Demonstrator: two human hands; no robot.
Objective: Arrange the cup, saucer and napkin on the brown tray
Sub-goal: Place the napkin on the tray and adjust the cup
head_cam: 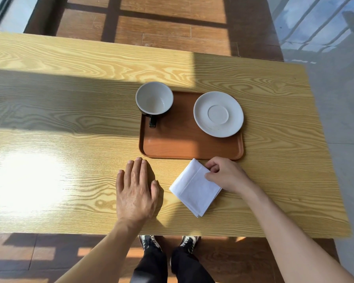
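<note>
The brown tray [184, 144] lies on the wooden table. A cup [154, 98], dark outside and white inside, stands upright on the tray's far left corner with its handle toward me. A white saucer [218, 114] rests on the tray's right side. A folded white napkin [194, 187] lies on the table just in front of the tray. My right hand [226, 175] pinches the napkin's right corner between thumb and fingers. My left hand [136, 190] lies flat on the table to the left of the napkin, fingers spread, holding nothing.
The light wooden table [70, 119] stretches left, with a bright sun glare at the near left. Its near edge runs just above my feet. Wooden floor lies beyond the far edge, and grey tiles lie to the right.
</note>
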